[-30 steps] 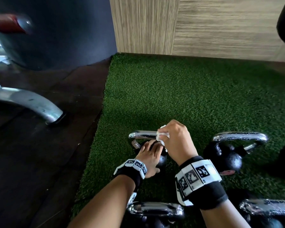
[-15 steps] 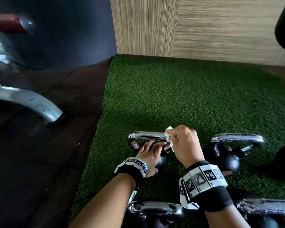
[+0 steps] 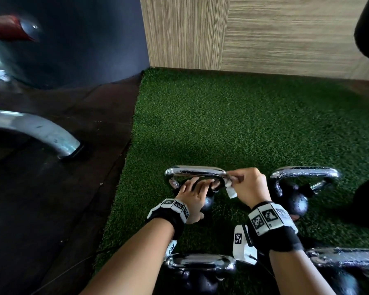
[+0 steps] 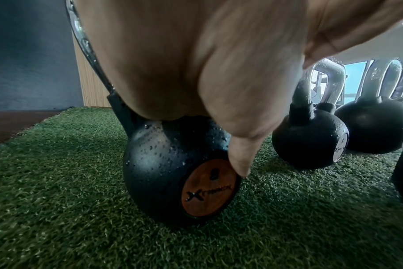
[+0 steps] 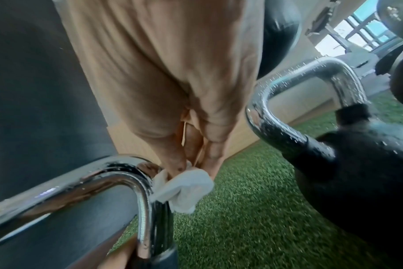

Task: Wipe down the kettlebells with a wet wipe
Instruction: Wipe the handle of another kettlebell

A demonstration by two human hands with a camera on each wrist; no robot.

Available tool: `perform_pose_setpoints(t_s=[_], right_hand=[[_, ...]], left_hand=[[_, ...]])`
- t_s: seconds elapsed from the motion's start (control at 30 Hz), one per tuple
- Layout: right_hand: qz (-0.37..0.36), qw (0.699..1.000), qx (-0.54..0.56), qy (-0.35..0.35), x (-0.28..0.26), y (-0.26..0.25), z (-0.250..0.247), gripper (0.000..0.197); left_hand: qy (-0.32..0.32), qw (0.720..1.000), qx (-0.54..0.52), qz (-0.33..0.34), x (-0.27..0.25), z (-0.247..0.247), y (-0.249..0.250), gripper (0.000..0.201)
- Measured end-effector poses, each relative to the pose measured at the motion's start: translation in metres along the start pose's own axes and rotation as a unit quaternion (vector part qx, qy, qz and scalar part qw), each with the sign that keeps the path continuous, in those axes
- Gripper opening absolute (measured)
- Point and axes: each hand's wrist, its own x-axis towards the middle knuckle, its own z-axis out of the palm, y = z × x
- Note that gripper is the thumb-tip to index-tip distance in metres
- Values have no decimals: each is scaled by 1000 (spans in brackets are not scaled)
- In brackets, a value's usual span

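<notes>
A black kettlebell (image 3: 208, 202) with a chrome handle (image 3: 195, 171) stands on the green turf; water drops and an orange badge show on its ball (image 4: 163, 172). My left hand (image 3: 193, 194) rests on top of the ball with its fingers reaching under the handle, and its thumb (image 4: 239, 163) lies down the near side by the badge. My right hand (image 3: 247, 184) pinches a crumpled white wet wipe (image 3: 230, 189) against the handle's right bend (image 5: 140, 174). The wipe (image 5: 184, 187) touches the chrome there.
Another wet kettlebell (image 3: 296, 199) stands just right of my right hand, and two more (image 3: 200, 265) (image 3: 345, 260) sit close under my forearms. The turf mat (image 3: 222, 124) ends at dark floor (image 3: 51, 199) on the left, where a metal machine leg (image 3: 41, 133) stands. A panelled wall (image 3: 264, 33) lies behind.
My right hand has slid the wipe rightward along the handle, from near its middle to the right bend. The left hand has stayed on the ball.
</notes>
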Motion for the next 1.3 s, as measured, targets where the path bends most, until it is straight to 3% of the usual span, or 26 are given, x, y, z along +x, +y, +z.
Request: perform_pose_setpoints(t_s=[0.23, 0.33, 0.5, 0.57, 0.63, 0.7, 0.77, 0.83, 0.9, 0.97, 1.07, 1.17, 1.2, 1.3], right_hand=[[60, 996, 26, -63, 13, 16, 11, 19], [82, 990, -16, -118, 12, 17, 22, 1], [120, 981, 10, -150, 10, 25, 22, 13], [122, 981, 22, -151, 8, 28, 12, 9], [113, 979, 60, -161, 5, 27, -1, 7], [84, 974, 97, -184, 0, 19, -17, 18], [27, 970, 146, -192, -5, 5, -33, 27], [-27, 964, 200, -172, -13, -11, -44, 31], [-55, 955, 246, -157, -21, -27, -47, 31], [-69, 947, 268, -161, -26, -43, -47, 34], [-99, 943, 274, -162, -30, -63, -44, 38], [-122, 943, 261, -165, -29, -75, -39, 40], [-127, 945, 255, -162, -28, -79, -37, 41], [-151, 960, 217, -94, -25, -84, -30, 40]], left_hand=[[-27, 999, 23, 1, 4, 0, -4, 109], [-30, 1000, -6, -7, 5, 0, -4, 110], [-93, 995, -23, -13, 8, -12, -3, 115], [-94, 995, -18, -20, 6, -13, 1, 109], [-98, 995, -8, -27, 3, -18, 5, 97], [-156, 987, -15, -19, 1, -38, 7, 85], [-215, 974, -73, -1, -4, -66, 2, 77], [-222, 963, -155, -9, -15, -97, -6, 65], [-196, 936, -290, -41, -30, -119, -14, 43], [-122, 874, -462, -85, -45, -133, -23, 28], [-24, 789, -600, -131, -58, -147, -32, 35], [-26, 690, -713, -123, -61, -149, -32, 54], [-33, 672, -731, -115, -61, -147, -31, 58], [-39, 658, -746, -94, -58, -141, -29, 46]])
